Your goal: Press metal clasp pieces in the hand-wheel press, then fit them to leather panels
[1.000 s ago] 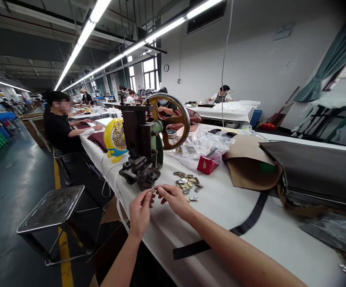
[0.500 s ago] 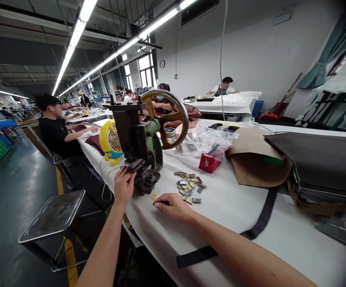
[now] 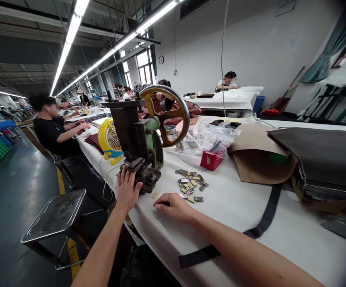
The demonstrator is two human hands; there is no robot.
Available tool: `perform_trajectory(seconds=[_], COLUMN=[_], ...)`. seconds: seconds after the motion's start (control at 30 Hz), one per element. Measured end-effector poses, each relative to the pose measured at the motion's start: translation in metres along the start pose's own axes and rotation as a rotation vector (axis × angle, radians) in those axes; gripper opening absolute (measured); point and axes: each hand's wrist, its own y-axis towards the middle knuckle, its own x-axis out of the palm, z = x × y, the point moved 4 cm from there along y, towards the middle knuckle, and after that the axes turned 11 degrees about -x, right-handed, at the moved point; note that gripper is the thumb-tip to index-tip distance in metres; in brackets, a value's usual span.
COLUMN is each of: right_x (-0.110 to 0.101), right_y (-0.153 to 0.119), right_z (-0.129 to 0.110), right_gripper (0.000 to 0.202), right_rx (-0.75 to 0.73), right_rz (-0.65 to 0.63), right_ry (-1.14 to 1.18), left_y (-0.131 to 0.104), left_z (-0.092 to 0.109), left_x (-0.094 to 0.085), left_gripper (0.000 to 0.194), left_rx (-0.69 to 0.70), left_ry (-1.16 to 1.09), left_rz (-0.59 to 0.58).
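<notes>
In the head view, my left hand lies against the front of a hand press with a dark metal body and a green frame. Its fingers are straight and its thumb stands apart, beside the press's lower die. My right hand rests on the white tabletop with curled fingers, thumb close to the index finger; anything inside them is hidden. Just past its fingertips lies a small yellowish piece. Beyond that hand is a loose pile of small patterned metal-looking pieces.
The press carries a large yellow-spoked handwheel. A yellow fan stands left of it. Rightward are a red tape dispenser, clear plastic bags, a brown paper bag and a dark strap. A metal stool stands at left.
My left hand has opened: its fingers, bent at the die before, are now straighter, with the thumb spread. My right hand has hardly moved. The view has shifted slightly.
</notes>
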Motion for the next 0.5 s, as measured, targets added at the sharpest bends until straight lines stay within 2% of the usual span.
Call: perform_trajectory(seconds=[0.17, 0.23, 0.3, 0.33, 0.4, 0.5], right_x=[0.004, 0.002, -0.011, -0.026, -0.075, -0.176], right_y=[-0.003, -0.004, 0.002, 0.01, 0.039, 0.104], right_z=[0.002, 0.0, -0.009, -0.017, -0.044, -0.096], right_gripper=[0.022, 0.023, 0.024, 0.024, 0.025, 0.034], right_rx=[-0.001, -0.015, -0.062, -0.1, -0.207, -0.367], right_rz=[-0.004, -0.013, 0.006, 0.047, 0.2, 0.544], right_ry=[-0.004, 0.003, -0.028, -0.077, -0.239, -0.515], left_y=[0.013, 0.008, -0.002, -0.007, -0.015, -0.019], left_z=[-0.001, -0.001, 0.0, 0.0, 0.0, 0.001], left_x=[-0.018, -0.015, -0.006, -0.001, 0.008, 0.017], left_gripper=[0.057, 0.055, 0.058, 0.059, 0.058, 0.051], left_rx=[0.034, 0.021, -0.027, -0.058, -0.117, -0.146], left_ry=[0.084, 0.063, 0.0, -0.052, -0.166, -0.248], left_rz=[-0.076, -0.065, 0.024, 0.089, 0.204, 0.253])
